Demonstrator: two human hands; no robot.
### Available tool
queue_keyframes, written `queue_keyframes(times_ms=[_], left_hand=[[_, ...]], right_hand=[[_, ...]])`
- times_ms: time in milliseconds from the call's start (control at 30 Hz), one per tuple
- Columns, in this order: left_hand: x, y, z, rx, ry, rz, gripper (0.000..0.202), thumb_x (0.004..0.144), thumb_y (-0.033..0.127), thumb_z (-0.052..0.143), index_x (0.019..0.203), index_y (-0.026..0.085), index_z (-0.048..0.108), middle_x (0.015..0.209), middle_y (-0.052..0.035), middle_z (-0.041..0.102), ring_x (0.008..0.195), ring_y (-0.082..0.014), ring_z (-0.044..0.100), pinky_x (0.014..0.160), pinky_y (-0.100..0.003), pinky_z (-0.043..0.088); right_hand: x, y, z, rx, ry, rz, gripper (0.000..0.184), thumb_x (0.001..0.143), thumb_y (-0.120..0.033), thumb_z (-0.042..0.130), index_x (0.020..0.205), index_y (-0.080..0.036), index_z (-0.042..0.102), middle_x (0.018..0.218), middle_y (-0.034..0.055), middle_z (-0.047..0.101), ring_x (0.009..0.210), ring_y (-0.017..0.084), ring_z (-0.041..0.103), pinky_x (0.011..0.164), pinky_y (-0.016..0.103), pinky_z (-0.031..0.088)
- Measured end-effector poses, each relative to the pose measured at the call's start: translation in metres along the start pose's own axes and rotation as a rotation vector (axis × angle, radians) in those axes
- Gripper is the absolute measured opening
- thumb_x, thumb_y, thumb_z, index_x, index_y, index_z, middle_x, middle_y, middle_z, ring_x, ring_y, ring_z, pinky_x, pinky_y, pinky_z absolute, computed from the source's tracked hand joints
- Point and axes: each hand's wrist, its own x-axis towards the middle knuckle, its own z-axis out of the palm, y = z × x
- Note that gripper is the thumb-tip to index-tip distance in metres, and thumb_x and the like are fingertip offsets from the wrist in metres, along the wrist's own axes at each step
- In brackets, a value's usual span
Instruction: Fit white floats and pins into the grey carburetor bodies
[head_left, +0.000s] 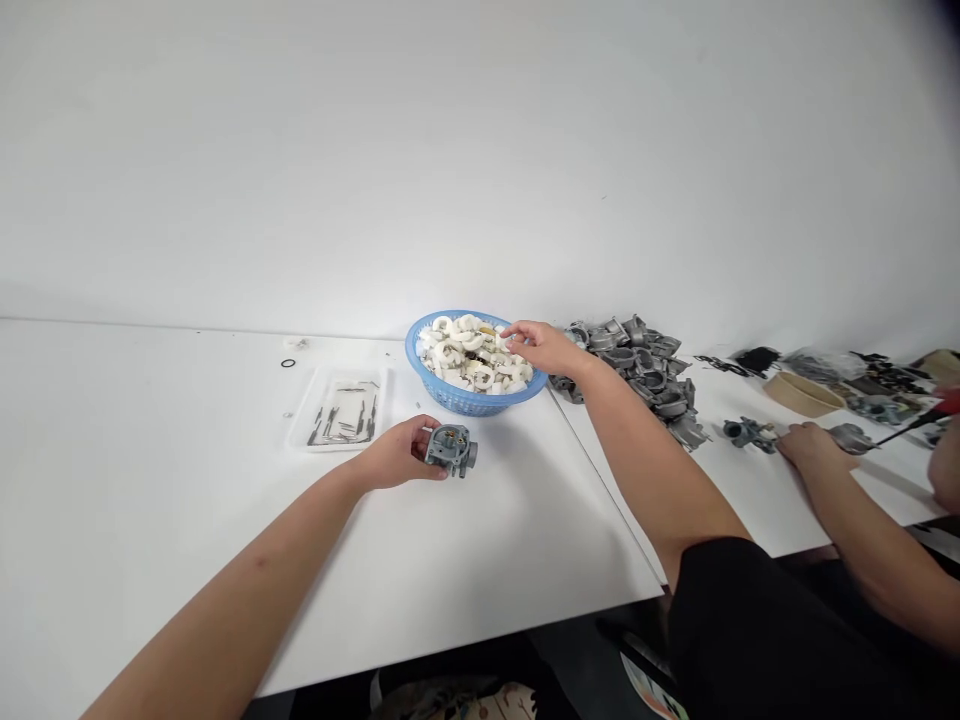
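My left hand (401, 452) is closed around a small grey metal carburetor body (450, 450) resting on the white table (150, 500). My right hand (541, 346) reaches over the right rim of a blue plastic basket (465, 402) filled with several white curved plastic parts (469, 360). Its fingers curl down among the white parts; whether they grip one is hidden.
A clear tray (341, 412) with several thin metal pins lies left of the basket, a black O-ring (288, 363) beyond it. A heap of grey metal castings (645, 372) sits to the right. A co-worker's hand (806, 445) rests near another carburetor (746, 432) on the adjoining table.
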Motion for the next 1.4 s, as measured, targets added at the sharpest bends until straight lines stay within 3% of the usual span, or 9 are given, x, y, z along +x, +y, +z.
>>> queue_keyframes(times_ms=[233,400,533,667,900,1033,1100,1200,1400], left_hand=[[-0.004,0.003,-0.002,0.308,0.158,0.106,0.055,0.067,0.041,0.081,0.117,0.024,0.066,0.099,-0.0053,0.067,0.08,-0.0207,0.06,0.071,-0.032,0.048],[0.0,-0.006,-0.002,0.343,0.184,0.148,0.06,0.076,0.032,0.068,0.135,0.029,0.062,0.097,-0.0036,0.07,0.076,-0.0196,0.059,0.07,-0.031,0.049],[0.004,-0.012,-0.003,0.356,0.215,0.142,0.049,0.078,0.023,0.056,0.125,0.029,0.069,0.09,-0.0006,0.071,0.072,-0.0179,0.059,0.067,-0.028,0.047],[0.004,-0.012,-0.002,0.339,0.202,0.126,0.042,0.078,0.022,0.053,0.115,0.028,0.071,0.091,0.0005,0.072,0.076,-0.0189,0.061,0.069,-0.029,0.047],[0.001,-0.008,0.002,0.306,0.181,0.087,0.051,0.072,0.019,0.057,0.123,0.026,0.065,0.092,-0.0016,0.069,0.08,-0.0196,0.061,0.073,-0.03,0.049],[-0.004,-0.003,-0.007,0.199,0.071,0.003,0.09,0.067,0.02,0.066,0.152,0.025,0.036,0.122,-0.0107,0.065,0.097,-0.0245,0.065,0.077,-0.032,0.052],[-0.009,0.0,-0.013,0.165,-0.003,-0.038,0.107,0.064,0.022,0.073,0.158,0.026,0.022,0.14,-0.0151,0.055,0.115,-0.0293,0.062,0.081,-0.033,0.053],[-0.016,0.003,-0.015,0.187,-0.021,-0.019,0.114,0.057,0.031,0.087,0.155,0.028,0.029,0.147,-0.0162,0.05,0.134,-0.0355,0.051,0.088,-0.034,0.052],[-0.01,0.003,0.015,0.384,0.196,0.025,0.098,0.051,0.056,0.089,0.134,0.022,0.049,0.123,-0.0136,0.061,0.118,-0.0372,0.058,0.081,-0.037,0.051]], right_hand=[[0.012,0.001,0.02,-0.287,-0.026,0.041,0.029,0.085,-0.033,0.071,0.11,-0.017,0.069,0.114,0.0103,0.071,0.102,0.027,0.064,0.081,0.031,0.046],[0.014,0.005,0.029,-0.381,0.013,0.04,0.012,0.088,-0.029,0.067,0.096,-0.02,0.07,0.112,0.0072,0.071,0.105,0.026,0.063,0.083,0.031,0.044],[0.009,0.008,0.036,-0.376,0.044,0.01,0.014,0.094,-0.027,0.06,0.102,-0.019,0.067,0.121,0.0092,0.067,0.108,0.024,0.061,0.086,0.031,0.043],[0.003,0.007,0.038,-0.312,0.091,0.001,0.016,0.097,-0.024,0.052,0.107,-0.016,0.061,0.116,0.0123,0.067,0.104,0.024,0.061,0.087,0.031,0.044],[-0.023,-0.002,0.029,-0.141,0.146,-0.097,0.017,0.099,-0.029,0.046,0.11,-0.019,0.054,0.111,0.0081,0.065,0.097,0.02,0.06,0.085,0.032,0.047],[-0.056,-0.014,0.029,0.099,0.176,-0.246,0.019,0.098,-0.036,0.051,0.109,-0.021,0.052,0.129,0.0092,0.059,0.098,0.019,0.06,0.082,0.032,0.05],[-0.073,-0.021,0.037,0.224,0.187,-0.325,0.023,0.096,-0.037,0.055,0.113,-0.022,0.052,0.131,0.0093,0.058,0.095,0.019,0.06,0.084,0.034,0.051],[-0.093,-0.033,0.059,0.31,0.233,-0.432,0.035,0.094,-0.04,0.061,0.124,-0.023,0.052,0.126,0.0094,0.061,0.09,0.018,0.062,0.091,0.038,0.051],[-0.106,-0.042,0.104,0.376,0.186,-0.472,0.047,0.083,-0.04,0.076,0.122,-0.026,0.054,0.116,0.0053,0.068,0.075,0.017,0.064,0.087,0.04,0.054]])
